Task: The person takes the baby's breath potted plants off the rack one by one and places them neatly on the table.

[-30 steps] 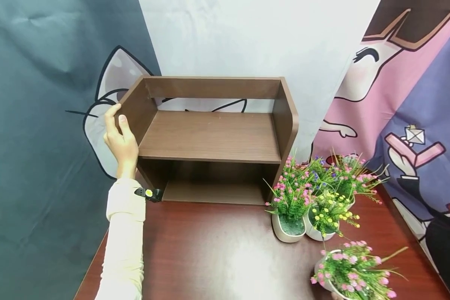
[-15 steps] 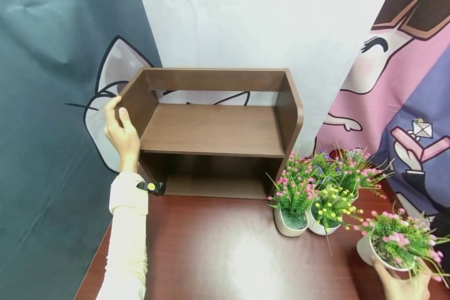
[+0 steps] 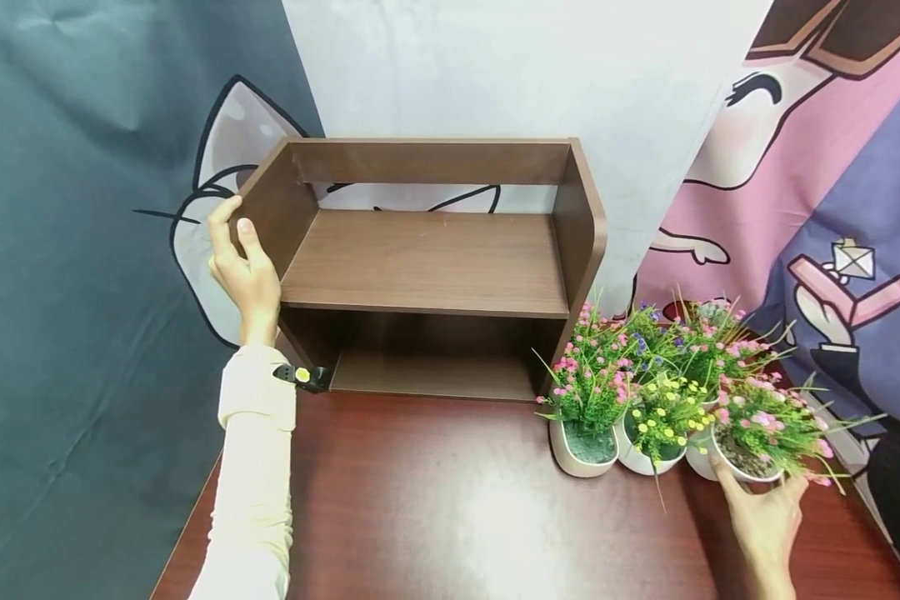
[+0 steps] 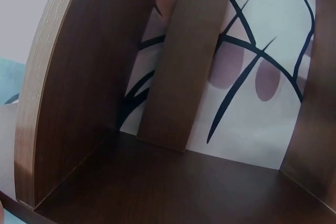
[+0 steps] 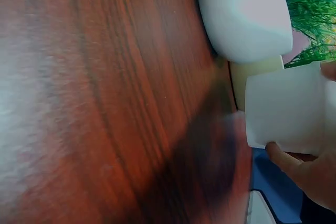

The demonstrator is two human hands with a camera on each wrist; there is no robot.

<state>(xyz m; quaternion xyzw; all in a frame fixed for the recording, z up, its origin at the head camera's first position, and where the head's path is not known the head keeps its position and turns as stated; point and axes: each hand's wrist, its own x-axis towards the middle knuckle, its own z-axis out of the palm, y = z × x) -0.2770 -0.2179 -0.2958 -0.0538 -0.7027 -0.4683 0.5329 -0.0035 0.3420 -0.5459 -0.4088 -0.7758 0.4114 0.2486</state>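
Observation:
My left hand (image 3: pixel 247 275) grips the left side panel of a brown two-tier wooden shelf (image 3: pixel 427 258), its thumb on the inner face. In the left wrist view a dark shelf panel (image 4: pixel 94 66) fills the near side, and that hand is almost wholly out of frame. At the right, my right hand (image 3: pixel 767 512) holds a white pot of pink artificial flowers (image 3: pixel 768 421), fingers and thumb around its sides. The right wrist view shows this white pot (image 5: pixel 286 111) tilted, with the fingertips on its wall.
A pot of pink flowers (image 3: pixel 585 446) stands by the shelf's right front corner. Beside it are a yellow-flowered pot (image 3: pixel 663 412) and, behind, blue flowers (image 3: pixel 645 346) and more pink ones (image 3: pixel 708 342). All stand on a glossy red-brown table (image 3: pixel 420 492) before printed cloth walls.
The right hand has come into view with the pink-flowered pot, moving it right, then forward and slightly left beside the other pots. The left hand keeps its grip on the shelf.

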